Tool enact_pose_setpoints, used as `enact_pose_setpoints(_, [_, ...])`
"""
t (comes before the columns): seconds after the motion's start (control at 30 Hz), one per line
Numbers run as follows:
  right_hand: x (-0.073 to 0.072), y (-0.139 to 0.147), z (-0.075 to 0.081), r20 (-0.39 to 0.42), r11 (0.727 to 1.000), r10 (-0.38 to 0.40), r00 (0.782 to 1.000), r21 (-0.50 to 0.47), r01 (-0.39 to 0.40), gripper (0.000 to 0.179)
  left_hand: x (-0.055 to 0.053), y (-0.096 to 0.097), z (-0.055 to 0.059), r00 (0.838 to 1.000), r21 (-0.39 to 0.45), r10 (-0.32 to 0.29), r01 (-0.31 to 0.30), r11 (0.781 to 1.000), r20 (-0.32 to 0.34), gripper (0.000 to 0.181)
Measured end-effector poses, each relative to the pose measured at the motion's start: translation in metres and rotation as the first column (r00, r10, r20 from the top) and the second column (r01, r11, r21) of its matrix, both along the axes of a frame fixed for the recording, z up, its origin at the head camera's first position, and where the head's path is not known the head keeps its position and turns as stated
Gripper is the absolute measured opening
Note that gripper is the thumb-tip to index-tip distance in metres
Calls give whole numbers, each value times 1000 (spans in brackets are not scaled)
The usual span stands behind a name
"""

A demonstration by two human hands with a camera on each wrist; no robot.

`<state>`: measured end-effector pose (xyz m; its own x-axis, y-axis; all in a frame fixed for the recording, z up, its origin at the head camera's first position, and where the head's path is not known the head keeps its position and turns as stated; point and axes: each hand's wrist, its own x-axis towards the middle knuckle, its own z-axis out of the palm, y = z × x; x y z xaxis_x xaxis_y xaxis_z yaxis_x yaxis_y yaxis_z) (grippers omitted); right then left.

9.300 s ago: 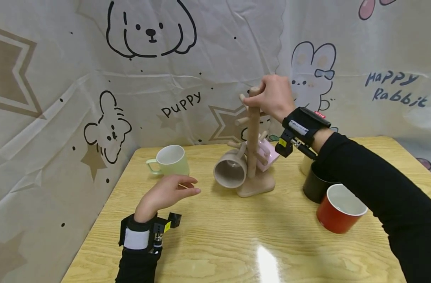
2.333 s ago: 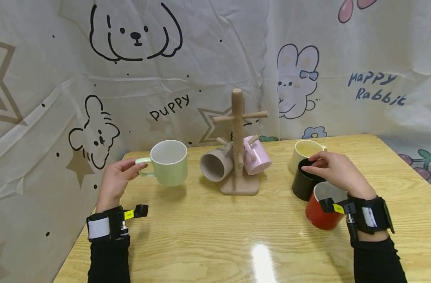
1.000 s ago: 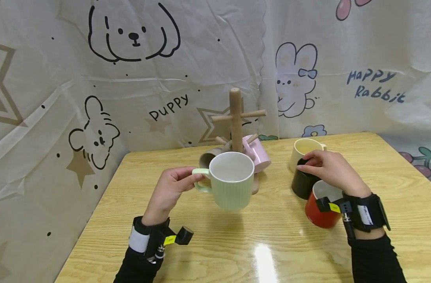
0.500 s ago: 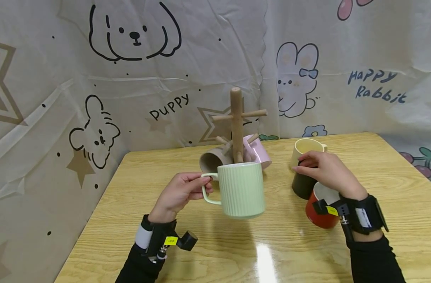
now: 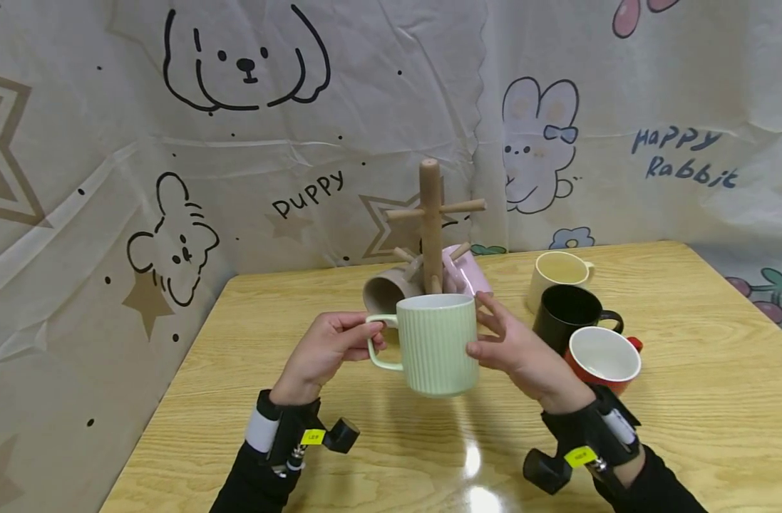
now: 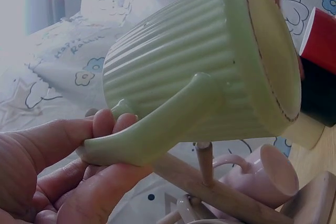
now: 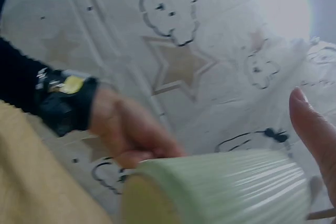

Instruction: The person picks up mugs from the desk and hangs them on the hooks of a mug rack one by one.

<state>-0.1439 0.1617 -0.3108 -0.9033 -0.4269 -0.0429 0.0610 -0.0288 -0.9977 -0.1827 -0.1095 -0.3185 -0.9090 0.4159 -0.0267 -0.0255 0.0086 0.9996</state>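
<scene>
1. Behind everything we see a pale cloth (image 5: 378,50) printed with cartoon animals, stars and the words "Puppy" and "Happy Rabbit"
2. Below it we have a light wood-grain table (image 5: 198,399) with a bright glare spot near the front
3. Toward the back we find a wooden mug rack (image 5: 431,214), its lower part hidden; a greyish-beige mug (image 5: 381,293) hangs at its left and a pink mug (image 5: 474,274) at its right
4. We see the right hand (image 5: 525,356) at the green mug's right side, fingers spread; we cannot tell whether they touch it
5. We see the left hand (image 5: 326,349) with fingers and thumb pinching the green mug's handle
6. Between the hands we see the green mug (image 5: 437,345), ribbed and upright, in the air before the rack
7. At the right we count a yellow mug (image 5: 544,288), a black mug (image 5: 551,320) and a red mug (image 5: 602,355), close together on the table
8. Smallest, we note the green mug's handle (image 5: 384,363), pointing left
</scene>
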Motion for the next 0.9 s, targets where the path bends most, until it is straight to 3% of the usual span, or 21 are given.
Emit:
enact_pose_setpoints(0.13, [-2, -21, -9, 63, 997, -69, 996, 29, 67, 115, 1, 1, -1, 1000, -11, -20, 20, 1000, -8, 19])
enact_pose_setpoints(0.4, [2, -39, -18, 41, 966, -259, 965, 33, 258, 118, 2, 3, -1, 999, -51, -39, 37, 998, -35, 24])
enact_pose_setpoints(0.7, [5, -46, -23, 0, 963, -270, 963, -2, 270, 79, 3, 1, 0, 997, -94, -60, 55, 994, -46, 32])
enact_pose_setpoints(0.9, [5, -47, -24, -4, 956, -293, 956, 13, 293, 79, 3, 1, 2, 998, -121, -50, 45, 992, -37, 37])
